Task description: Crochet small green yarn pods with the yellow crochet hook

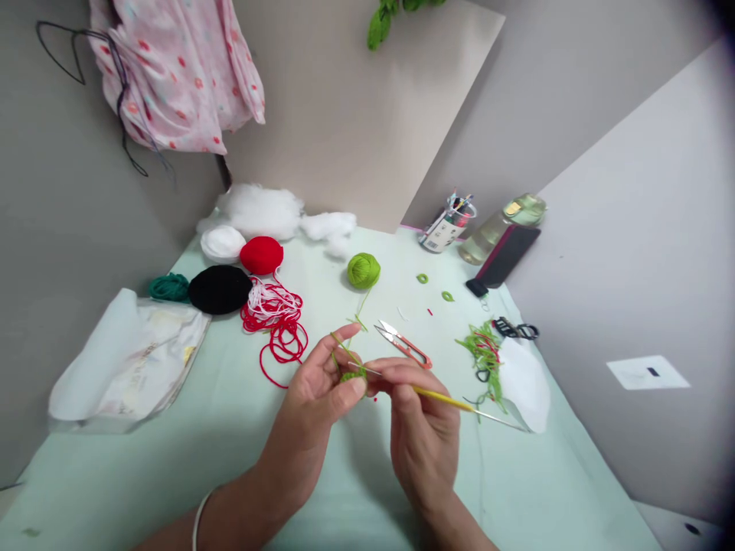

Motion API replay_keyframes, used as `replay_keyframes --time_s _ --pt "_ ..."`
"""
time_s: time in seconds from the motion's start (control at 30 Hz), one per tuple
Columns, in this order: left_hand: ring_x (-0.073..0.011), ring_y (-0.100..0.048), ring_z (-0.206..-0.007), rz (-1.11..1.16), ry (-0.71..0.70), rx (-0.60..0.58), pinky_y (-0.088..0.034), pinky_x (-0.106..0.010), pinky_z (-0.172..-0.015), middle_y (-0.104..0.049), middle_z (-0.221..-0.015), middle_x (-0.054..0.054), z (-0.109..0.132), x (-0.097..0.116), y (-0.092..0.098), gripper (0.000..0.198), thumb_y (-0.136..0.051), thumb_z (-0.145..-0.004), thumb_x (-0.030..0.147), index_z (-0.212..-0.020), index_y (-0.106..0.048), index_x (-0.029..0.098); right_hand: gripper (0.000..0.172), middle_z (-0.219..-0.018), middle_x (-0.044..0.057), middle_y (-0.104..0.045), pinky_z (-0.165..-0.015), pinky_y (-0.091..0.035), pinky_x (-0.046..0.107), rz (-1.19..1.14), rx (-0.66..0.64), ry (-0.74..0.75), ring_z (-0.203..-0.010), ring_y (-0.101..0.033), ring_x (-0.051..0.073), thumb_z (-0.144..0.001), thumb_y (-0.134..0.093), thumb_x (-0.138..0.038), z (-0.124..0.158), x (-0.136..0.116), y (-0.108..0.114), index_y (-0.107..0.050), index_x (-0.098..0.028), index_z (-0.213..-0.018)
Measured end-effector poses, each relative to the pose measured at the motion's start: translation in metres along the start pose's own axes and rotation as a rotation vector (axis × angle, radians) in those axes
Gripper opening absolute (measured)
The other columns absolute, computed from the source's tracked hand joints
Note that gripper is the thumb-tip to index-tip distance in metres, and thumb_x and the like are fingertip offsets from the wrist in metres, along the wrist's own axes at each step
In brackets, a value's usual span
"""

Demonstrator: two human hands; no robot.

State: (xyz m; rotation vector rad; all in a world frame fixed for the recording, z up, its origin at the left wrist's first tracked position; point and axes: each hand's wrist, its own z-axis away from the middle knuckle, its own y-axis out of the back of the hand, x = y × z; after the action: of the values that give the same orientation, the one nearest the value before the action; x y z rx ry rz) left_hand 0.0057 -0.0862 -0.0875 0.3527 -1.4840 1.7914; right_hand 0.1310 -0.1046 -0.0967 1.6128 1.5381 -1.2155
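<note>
My left hand [315,394] pinches a small green crochet piece [351,376] between thumb and fingers. Green yarn loops over its raised index finger and runs back to a green yarn ball [364,271] beyond. In my right hand [422,425] is a crochet hook [442,396] with a yellow grip, held like a pen. The hook's metal tip meets the green piece near the left fingertips. Just past the right hand lie thread snips [403,344] with orange handles, touching neither hand.
Red [262,255] and black yarn balls [220,289] sit left, near tangled red and white yarn [279,317]. White stuffing [261,210] lies behind. Right are green yarn scraps [485,352], a pen cup [448,223], a bottle [499,229] and a propped phone [508,256].
</note>
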Motion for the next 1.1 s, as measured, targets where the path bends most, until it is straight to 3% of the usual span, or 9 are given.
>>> replay_keyframes --time_s 0.13,0.23,0.43,0.53,0.63,0.73,0.93,1.03,1.1 --pt "-0.0139 -0.066 -0.092 -0.064 -0.007 -0.003 -0.055 -0.029 -0.092 -0.065 -0.091 0.003 -0.002 -0.001 0.005 0.056 -0.088 -0.082 0.019 -0.135 -0.071 0.028 0.015 -0.103 0.004 -0.084 -0.078 -0.063 0.027 -0.068 0.011 -0.065 -0.096 -0.075 0.017 -0.104 -0.068 -0.029 -0.003 0.004 0.004 -0.083 -0.032 -0.107" --pt "-0.0163 -0.068 -0.095 -0.105 0.016 -0.045 -0.055 -0.033 -0.095 -0.067 -0.093 0.002 -0.004 0.003 0.008 0.061 -0.089 -0.083 0.023 -0.14 -0.067 0.028 0.014 -0.104 0.003 -0.084 -0.076 -0.063 0.026 -0.135 0.011 -0.137 -0.091 -0.076 0.016 -0.104 -0.069 -0.032 -0.006 0.003 0.006 -0.083 -0.032 -0.105" --pt "-0.0183 -0.069 -0.091 -0.127 0.07 -0.131 -0.052 -0.038 -0.095 -0.074 -0.096 -0.001 -0.006 0.012 0.007 0.087 -0.084 -0.089 0.025 -0.164 -0.04 0.025 0.013 -0.096 0.002 -0.083 -0.07 -0.063 0.021 -0.3 0.015 -0.275 -0.077 -0.076 0.011 -0.098 -0.076 -0.038 -0.015 -0.003 0.008 -0.084 -0.028 -0.098" --pt "-0.018 -0.066 -0.091 -0.122 0.121 -0.163 -0.049 -0.035 -0.09 -0.075 -0.099 -0.003 -0.006 0.015 0.006 0.092 -0.083 -0.089 0.028 -0.167 -0.034 0.022 0.013 -0.093 0.002 -0.083 -0.069 -0.063 0.021 -0.362 -0.001 -0.312 -0.075 -0.076 0.011 -0.098 -0.077 -0.039 -0.016 -0.005 0.009 -0.084 -0.027 -0.097" --pt "-0.016 -0.062 -0.087 -0.107 0.185 -0.193 -0.046 -0.033 -0.084 -0.074 -0.1 -0.004 -0.006 0.019 0.007 0.091 -0.082 -0.09 0.03 -0.168 -0.035 0.022 0.014 -0.089 0.001 -0.083 -0.067 -0.064 0.022 -0.407 -0.02 -0.345 -0.069 -0.075 0.011 -0.098 -0.076 -0.04 -0.017 -0.006 0.01 -0.084 -0.028 -0.097" --pt "-0.0141 -0.057 -0.079 -0.082 0.246 -0.219 -0.044 -0.031 -0.08 -0.071 -0.088 0.0 -0.006 0.023 0.008 0.088 -0.081 -0.09 0.028 -0.166 -0.038 0.022 0.015 -0.086 0.0 -0.082 -0.065 -0.064 0.023 -0.415 -0.022 -0.363 -0.067 -0.075 0.012 -0.098 -0.076 -0.041 -0.018 -0.007 0.012 -0.083 -0.028 -0.095" --pt "-0.013 -0.054 -0.074 -0.023 0.308 -0.258 -0.043 -0.029 -0.074 -0.067 -0.079 0.0 -0.009 0.027 0.009 0.062 -0.076 -0.093 0.026 -0.151 -0.059 0.016 0.021 -0.078 0.001 -0.079 -0.063 -0.06 0.019 -0.443 0.012 -0.494 -0.061 -0.073 0.01 -0.095 -0.079 -0.041 -0.023 -0.01 0.019 -0.081 -0.022 -0.086" --pt "-0.0144 -0.06 -0.079 -0.037 0.281 -0.26 -0.045 -0.03 -0.079 -0.07 -0.084 -0.001 -0.01 0.024 0.009 0.059 -0.078 -0.091 0.025 -0.148 -0.063 0.018 0.021 -0.073 0.0 -0.076 -0.06 -0.057 0.02 -0.473 -0.022 -0.525 -0.06 -0.069 0.011 -0.096 -0.077 -0.042 -0.023 -0.01 0.02 -0.08 -0.023 -0.086" --pt "-0.0169 -0.065 -0.087 -0.071 0.209 -0.236 -0.048 -0.033 -0.088 -0.072 -0.09 -0.001 -0.009 0.02 0.008 0.069 -0.083 -0.088 0.023 -0.152 -0.058 0.023 0.019 -0.077 0.001 -0.077 -0.061 -0.057 0.022 -0.409 -0.038 -0.446 -0.065 -0.069 0.012 -0.097 -0.076 -0.042 -0.021 -0.008 0.019 -0.081 -0.025 -0.089"
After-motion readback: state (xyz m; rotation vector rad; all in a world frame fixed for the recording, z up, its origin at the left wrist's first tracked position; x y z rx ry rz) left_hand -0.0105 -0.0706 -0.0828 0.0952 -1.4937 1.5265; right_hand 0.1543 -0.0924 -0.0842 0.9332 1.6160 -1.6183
